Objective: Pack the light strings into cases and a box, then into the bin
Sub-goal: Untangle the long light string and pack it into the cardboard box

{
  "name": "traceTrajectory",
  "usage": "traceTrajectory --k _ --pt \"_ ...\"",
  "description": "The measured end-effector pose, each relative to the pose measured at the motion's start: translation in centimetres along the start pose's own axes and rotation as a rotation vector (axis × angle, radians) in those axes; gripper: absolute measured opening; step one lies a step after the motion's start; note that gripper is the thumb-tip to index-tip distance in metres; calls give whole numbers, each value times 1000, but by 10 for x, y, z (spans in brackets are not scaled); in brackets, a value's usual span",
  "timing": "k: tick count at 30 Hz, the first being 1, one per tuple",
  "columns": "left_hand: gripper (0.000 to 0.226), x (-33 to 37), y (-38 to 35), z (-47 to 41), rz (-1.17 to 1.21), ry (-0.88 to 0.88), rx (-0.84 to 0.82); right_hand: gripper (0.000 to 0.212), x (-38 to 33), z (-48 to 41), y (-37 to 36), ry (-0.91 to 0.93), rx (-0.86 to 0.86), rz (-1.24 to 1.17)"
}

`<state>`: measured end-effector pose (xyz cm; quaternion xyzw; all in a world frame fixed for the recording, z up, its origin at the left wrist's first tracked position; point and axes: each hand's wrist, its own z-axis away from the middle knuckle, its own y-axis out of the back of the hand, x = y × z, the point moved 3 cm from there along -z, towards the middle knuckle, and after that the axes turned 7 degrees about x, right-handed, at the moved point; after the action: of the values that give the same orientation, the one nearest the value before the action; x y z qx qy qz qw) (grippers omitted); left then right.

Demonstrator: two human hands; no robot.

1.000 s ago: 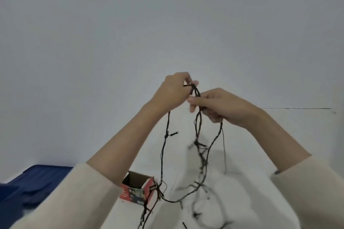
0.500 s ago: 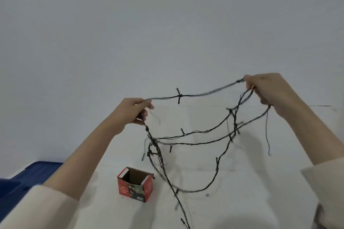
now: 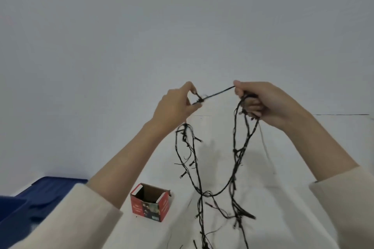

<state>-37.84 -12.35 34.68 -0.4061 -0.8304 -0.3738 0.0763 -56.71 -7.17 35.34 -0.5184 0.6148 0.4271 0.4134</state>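
Note:
A dark light string (image 3: 235, 157) hangs in long loops from both raised hands down to the white table (image 3: 293, 198). My left hand (image 3: 176, 105) pinches the wire between thumb and fingers. My right hand (image 3: 261, 103) grips a bunch of loops in its curled fingers. A short taut stretch of wire runs between the two hands. A small red cardboard box (image 3: 150, 202) stands open and upright on the table, below my left forearm, with nothing visible inside.
A dark blue bin (image 3: 30, 202) sits at the lower left, beside the table's edge. A plain white wall fills the background. The string's lower end trails off the bottom of the view.
My hands, spread wide half a second ago, have come closer together. The left hand has risen. The loops now hang straight down instead of stretching sideways.

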Motion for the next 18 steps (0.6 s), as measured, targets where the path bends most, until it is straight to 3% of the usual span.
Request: traceTrajectory --k 3,8,10,12,15,18 --pt "12 -19 -10 13 213 84 -84 33 2 -5 13 19 131 -14" --pt "24 -44 -19 27 228 178 -453 28 4 -11 33 72 400 -213" --pt "25 -59 -15 36 354 245 -470 28 5 -12 47 92 496 -319" --pt "25 -77 -8 42 490 331 -405 29 7 -12 60 104 555 -278" --pt "23 -95 0 41 544 420 -321 32 11 -13 59 105 502 -79" --pt "21 -82 -6 35 574 395 -301 31 14 -12 31 111 250 198"
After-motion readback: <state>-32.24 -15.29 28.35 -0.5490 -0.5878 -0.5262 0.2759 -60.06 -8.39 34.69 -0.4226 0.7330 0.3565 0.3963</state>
